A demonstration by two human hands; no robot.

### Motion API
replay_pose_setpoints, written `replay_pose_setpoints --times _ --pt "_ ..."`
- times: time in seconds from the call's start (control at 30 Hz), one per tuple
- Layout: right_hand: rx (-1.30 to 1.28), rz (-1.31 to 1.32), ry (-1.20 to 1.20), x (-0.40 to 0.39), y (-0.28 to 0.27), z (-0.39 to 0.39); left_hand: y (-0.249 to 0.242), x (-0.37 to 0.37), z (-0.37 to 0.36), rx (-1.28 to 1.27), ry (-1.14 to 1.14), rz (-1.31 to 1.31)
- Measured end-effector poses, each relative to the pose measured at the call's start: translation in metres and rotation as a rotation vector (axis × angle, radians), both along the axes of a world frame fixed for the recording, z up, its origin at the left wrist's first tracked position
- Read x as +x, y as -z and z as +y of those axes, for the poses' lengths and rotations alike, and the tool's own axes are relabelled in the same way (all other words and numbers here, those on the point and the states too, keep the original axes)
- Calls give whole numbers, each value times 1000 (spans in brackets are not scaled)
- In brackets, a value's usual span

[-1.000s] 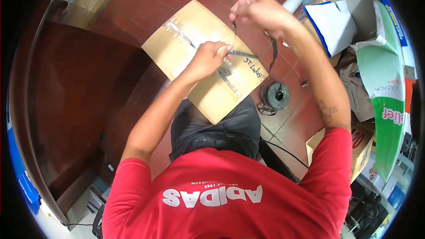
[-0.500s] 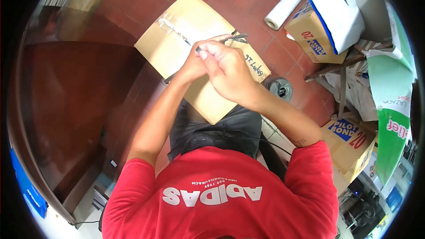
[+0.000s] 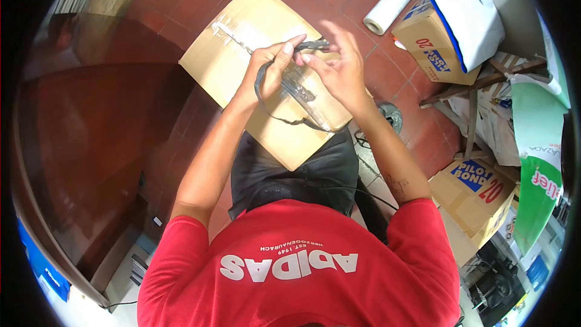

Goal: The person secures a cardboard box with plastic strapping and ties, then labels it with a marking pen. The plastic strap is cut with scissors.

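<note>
Both arms bend at the elbows and reach forward, so the two hands meet over a brown cardboard box [image 3: 266, 27]; the box lies across the person's dark trousers [image 3: 327, 172], turned so one corner points at the belly; the left hand [image 3: 264, 71] is above the box's middle, with its fingers curled and its thumb pressed on a black strap [image 3: 296, 122], holding it tight; one part of the strap pokes out toward the right hand [image 3: 344, 69], and another part hangs in a loop under the left wrist and runs over the box to its right edge; the right hand is just beside it, fingers spread wide and thumb well away from them; those fingers are blurry, so I cannot tell if they touch the strap; shiny tape [image 3: 308, 106] runs along the box top; a dark roll [image 3: 390, 116] peeks out past the right forearm, on the floor [image 3: 411, 115].
</note>
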State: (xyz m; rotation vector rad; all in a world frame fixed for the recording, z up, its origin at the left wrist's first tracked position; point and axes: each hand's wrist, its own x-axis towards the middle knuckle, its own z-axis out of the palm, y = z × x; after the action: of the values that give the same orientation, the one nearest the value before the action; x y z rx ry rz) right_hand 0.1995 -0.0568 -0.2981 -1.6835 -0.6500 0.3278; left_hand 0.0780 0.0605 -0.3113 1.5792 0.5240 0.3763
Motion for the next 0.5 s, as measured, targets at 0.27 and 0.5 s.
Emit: replay_pose_setpoints --times 0.27,0.5 --pt "67 -129 -264 39 -7 20 4 -16 28 28 -40 105" --pt "87 -137 -182 38 -4 57 18 -43 28 17 -7 152"
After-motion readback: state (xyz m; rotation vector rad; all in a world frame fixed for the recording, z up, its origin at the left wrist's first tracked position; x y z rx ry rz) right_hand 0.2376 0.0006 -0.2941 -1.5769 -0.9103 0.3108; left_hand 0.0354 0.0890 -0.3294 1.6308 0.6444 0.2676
